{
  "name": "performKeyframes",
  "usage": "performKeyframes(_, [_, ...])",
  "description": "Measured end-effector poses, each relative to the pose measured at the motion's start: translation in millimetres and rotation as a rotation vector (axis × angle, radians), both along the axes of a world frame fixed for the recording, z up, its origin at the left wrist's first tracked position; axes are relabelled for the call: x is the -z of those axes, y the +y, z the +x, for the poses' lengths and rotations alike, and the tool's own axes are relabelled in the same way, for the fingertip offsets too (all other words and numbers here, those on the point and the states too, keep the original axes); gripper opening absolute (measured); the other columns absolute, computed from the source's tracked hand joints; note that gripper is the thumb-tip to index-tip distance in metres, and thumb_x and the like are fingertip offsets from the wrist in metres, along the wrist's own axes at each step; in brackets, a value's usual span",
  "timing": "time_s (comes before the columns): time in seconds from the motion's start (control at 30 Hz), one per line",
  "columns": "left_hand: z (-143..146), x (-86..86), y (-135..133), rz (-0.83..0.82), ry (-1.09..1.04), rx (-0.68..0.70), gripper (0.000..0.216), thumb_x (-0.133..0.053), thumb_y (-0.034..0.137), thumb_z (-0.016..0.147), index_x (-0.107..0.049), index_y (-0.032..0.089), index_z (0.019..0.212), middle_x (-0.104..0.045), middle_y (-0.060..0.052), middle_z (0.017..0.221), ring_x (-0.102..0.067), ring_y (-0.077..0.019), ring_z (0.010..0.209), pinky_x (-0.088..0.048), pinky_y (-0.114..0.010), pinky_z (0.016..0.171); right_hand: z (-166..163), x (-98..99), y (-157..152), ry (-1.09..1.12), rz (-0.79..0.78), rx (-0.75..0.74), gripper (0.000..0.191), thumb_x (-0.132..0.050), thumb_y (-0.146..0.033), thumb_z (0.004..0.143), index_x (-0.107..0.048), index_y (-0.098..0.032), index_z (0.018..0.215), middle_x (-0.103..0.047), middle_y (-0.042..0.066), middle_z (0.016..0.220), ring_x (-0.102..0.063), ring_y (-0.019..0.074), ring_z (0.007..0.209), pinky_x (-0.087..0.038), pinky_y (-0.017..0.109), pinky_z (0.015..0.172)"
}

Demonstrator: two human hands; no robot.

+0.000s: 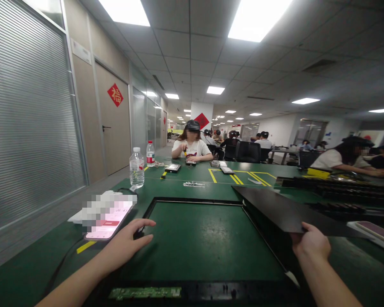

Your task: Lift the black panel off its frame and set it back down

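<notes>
A black rectangular frame [192,200] lies flat on the green table [35,264] in front of me. My left hand [128,243] rests on the frame's left edge, fingers bent over it. My right hand [310,243] grips the near corner of a flat black panel [284,211], which is lifted and tilted over the frame's right side. A green circuit strip [145,293] sits along the frame's near edge.
A phone [110,221] with a lit screen lies left of the frame, on a cable. Two water bottles [137,167] stand behind it. Black trays [333,187] line the right side. A person [192,147] sits across the table; others work further back and right.
</notes>
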State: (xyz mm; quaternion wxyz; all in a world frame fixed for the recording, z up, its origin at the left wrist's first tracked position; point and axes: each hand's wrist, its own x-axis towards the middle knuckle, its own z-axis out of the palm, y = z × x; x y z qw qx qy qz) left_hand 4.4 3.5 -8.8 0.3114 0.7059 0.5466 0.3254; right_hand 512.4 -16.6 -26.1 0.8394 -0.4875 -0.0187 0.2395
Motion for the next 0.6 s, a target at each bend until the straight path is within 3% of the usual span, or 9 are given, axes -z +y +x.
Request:
performKeyframes(0.03, [1,-1.0,-1,0.001,0.001,-0.001,0.036,-0.060,0.039,0.068,-0.065,0.024,0.100,-0.062,-0.006,0.113,-0.052,-0.0281,0.109,-0.035,-0.039,0.096,-3,-2.2,1,0.025,-0.016,0.092,0.028,-0.059,-0.007,0.058,-0.047,-0.023,0.077,-0.054,-0.008,0.073,-0.053,0.0076,0.049,-0.053,0.027,0.050])
performKeyframes(0.1, [3,-3.2,-4,0.004,-0.007,-0.005,0.035,-0.060,0.039,0.067,-0.066,0.024,0.099,-0.062,-0.005,0.113,-0.052,-0.0282,0.109,-0.035,-0.038,0.096,-9,-4.9,3,0.070,-0.021,0.140,0.029,-0.059,-0.003,0.057,-0.048,-0.022,0.076,-0.054,-0.006,0.076,-0.055,0.0093,0.053,-0.054,0.029,0.050])
performKeyframes(0.6, [6,-6.4,-7,-0.007,-0.055,-0.008,0.036,-0.063,0.040,0.065,-0.067,0.024,0.097,-0.063,-0.006,0.111,-0.053,-0.0286,0.107,-0.035,-0.039,0.097,0,10.4,7,0.175,-0.059,0.051,0.027,-0.056,0.000,0.058,-0.050,-0.020,0.075,-0.056,-0.004,0.071,-0.058,0.0112,0.054,-0.056,0.033,0.060])
